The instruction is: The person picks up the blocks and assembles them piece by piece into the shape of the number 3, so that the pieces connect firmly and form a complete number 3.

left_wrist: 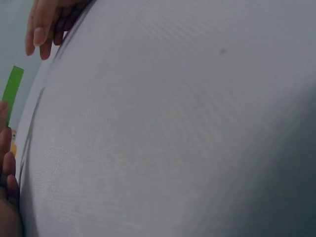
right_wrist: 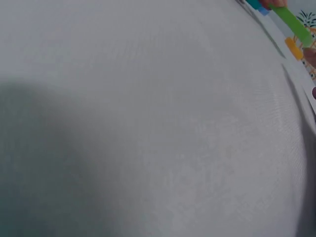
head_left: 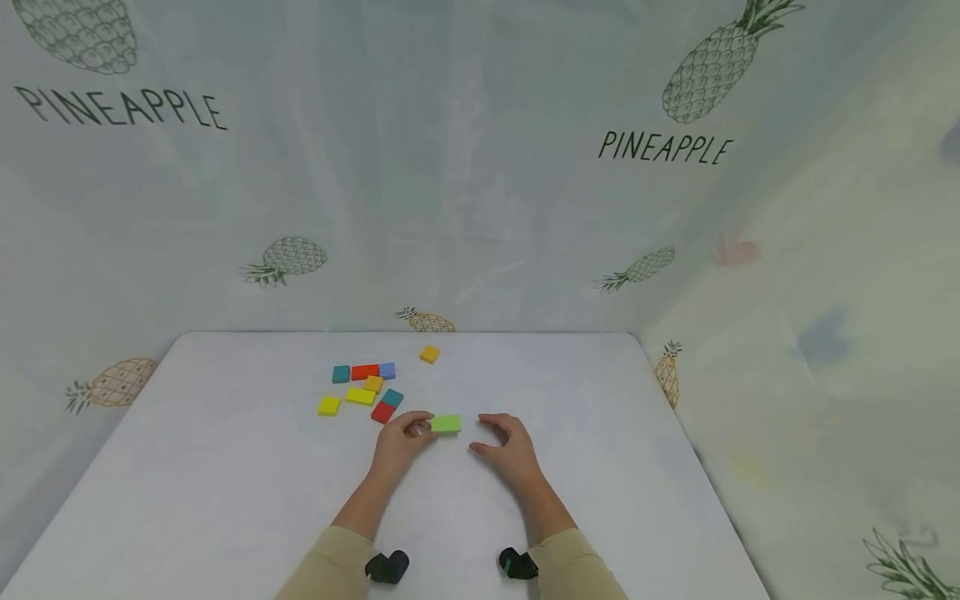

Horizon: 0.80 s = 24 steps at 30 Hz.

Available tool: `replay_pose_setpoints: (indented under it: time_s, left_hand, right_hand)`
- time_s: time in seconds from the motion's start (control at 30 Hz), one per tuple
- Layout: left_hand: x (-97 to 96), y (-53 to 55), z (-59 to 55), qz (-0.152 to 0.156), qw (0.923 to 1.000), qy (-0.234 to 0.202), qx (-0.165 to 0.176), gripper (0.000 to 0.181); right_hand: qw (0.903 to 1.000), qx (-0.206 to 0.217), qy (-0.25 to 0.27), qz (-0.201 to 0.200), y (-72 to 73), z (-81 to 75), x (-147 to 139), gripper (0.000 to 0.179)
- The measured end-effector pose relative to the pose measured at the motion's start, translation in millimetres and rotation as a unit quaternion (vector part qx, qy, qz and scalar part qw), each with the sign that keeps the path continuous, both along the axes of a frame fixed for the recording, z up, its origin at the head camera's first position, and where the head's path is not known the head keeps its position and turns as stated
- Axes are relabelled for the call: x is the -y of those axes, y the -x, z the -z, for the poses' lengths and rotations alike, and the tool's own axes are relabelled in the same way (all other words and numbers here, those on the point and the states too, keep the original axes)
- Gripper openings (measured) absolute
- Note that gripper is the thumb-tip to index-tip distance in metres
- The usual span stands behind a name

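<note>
In the head view my left hand (head_left: 397, 446) pinches one end of a light green rectangular block (head_left: 447, 424) above the white table. To the right of it my right hand (head_left: 513, 454) holds nothing, thumb and fingers curved and spread apart, a short gap from the block's free end. The left wrist view catches the green block (left_wrist: 13, 90) at its left edge, above the left hand's fingers (left_wrist: 6, 148), with the right hand (left_wrist: 49, 22) at the top. At the right wrist view's upper right, the green block (right_wrist: 294, 25) appears between both hands' fingertips.
Beyond my left hand lie several coloured blocks: teal (head_left: 341, 374), red (head_left: 365, 372), blue (head_left: 387, 370), yellow (head_left: 329, 406) and others. An orange block (head_left: 430, 354) lies apart near the far edge of the white table (head_left: 600, 467). A pineapple-print curtain (head_left: 465, 183) hangs behind.
</note>
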<state>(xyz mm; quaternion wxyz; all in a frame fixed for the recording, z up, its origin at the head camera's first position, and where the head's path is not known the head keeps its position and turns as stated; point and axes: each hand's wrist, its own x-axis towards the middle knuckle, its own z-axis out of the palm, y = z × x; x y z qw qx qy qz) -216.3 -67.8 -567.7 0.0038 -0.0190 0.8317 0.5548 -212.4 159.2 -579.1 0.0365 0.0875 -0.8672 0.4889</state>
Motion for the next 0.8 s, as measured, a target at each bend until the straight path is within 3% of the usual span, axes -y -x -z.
replay_pose_setpoints:
  time_s: [0.23,0.43,0.6,0.8]
  left_hand:
    - [-2.9,-1.5,0.3,0.027,0.9957,0.085,-0.024,0.029]
    - [-5.8,-2.8,1.1,0.036,0.9904,0.13,-0.031,0.028]
    - [-8.8,-3.3,1.7,0.037,0.9859,0.16,-0.034,0.028]
    - [-10.4,-3.4,3.8,0.029,0.9828,0.177,-0.041,0.028]
  right_hand:
    - [0.9974,-0.045,-0.055,-0.012,0.1,1.5,0.7,0.04]
    - [0.9906,-0.086,-0.105,-0.015,2.1,5.6,-0.3,0.034]
    - [0.9869,-0.114,-0.112,-0.018,2.1,4.9,1.2,0.029]
    - [0.9862,-0.118,-0.115,-0.017,2.4,4.0,4.0,0.025]
